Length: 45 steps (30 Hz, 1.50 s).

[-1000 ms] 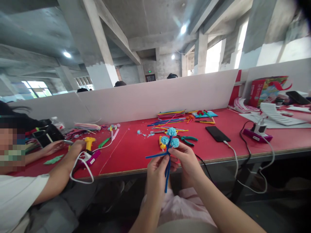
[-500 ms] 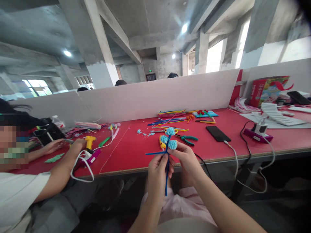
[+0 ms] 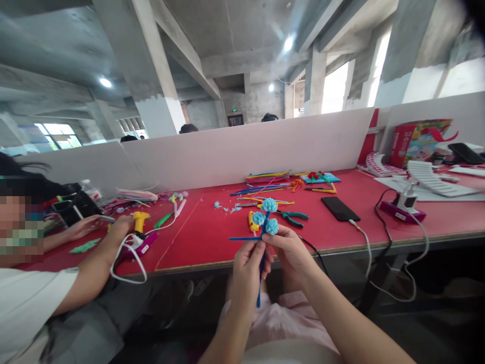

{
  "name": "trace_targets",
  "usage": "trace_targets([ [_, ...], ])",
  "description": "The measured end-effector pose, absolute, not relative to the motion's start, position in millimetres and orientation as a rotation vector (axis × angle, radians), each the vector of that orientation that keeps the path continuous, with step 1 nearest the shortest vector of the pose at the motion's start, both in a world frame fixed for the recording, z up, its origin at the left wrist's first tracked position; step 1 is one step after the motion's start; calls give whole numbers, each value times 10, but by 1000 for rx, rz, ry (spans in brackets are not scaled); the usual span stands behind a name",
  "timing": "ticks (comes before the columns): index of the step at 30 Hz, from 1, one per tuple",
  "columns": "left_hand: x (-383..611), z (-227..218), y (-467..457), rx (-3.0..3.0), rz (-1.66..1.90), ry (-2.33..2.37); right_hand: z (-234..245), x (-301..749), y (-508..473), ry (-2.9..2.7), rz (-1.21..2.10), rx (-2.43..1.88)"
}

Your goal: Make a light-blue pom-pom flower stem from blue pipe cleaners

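Both hands pinch a blue pipe-cleaner flower stem (image 3: 260, 275) at the red table's (image 3: 212, 242) near edge: left hand (image 3: 248, 270) closed on the stem, right hand (image 3: 290, 250) gripping just under three light-blue pompom blooms (image 3: 267, 217).

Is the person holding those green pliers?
No, the pliers lie on the red table beyond the left hand and right hand, which pinch a blue flower stem.

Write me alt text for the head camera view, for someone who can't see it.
The left hand and right hand pinch a blue pipe-cleaner flower with three fluffy heads at the near edge of a red table. Behind lie green pliers, a black phone and loose pipe cleaners.
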State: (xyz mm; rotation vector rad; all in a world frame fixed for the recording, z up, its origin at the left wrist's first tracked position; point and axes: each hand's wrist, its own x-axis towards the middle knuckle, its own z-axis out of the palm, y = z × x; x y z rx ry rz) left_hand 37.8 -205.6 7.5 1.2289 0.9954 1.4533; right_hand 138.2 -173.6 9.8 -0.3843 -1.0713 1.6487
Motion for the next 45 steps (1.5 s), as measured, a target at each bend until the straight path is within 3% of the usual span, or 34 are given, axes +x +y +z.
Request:
trace_targets([
  [10, 369, 56, -2072, 1544, 1592, 1335, 80, 1288, -1775, -915, 1296, -543],
  [19, 351, 27, -2043, 1836, 1929, 1398, 86, 1209, -1806, -806, 1258, -506],
  [24, 340, 51, -2004, 1978, 1868, 1429, 54, 1175, -1798, -828, 1195, -552],
  [32, 300, 168, -1968, 1532, 1614, 1304, 0, 1190, -1749, -861, 1167, -588],
  [37, 205, 224, -1907, 1181, 1362, 1001, 28, 1191, -1747, -894, 1308, -561],
  [45, 186, 184, -1908, 971, 1296, 859, 55, 1355, -1658, -1011, 1535, -554],
])
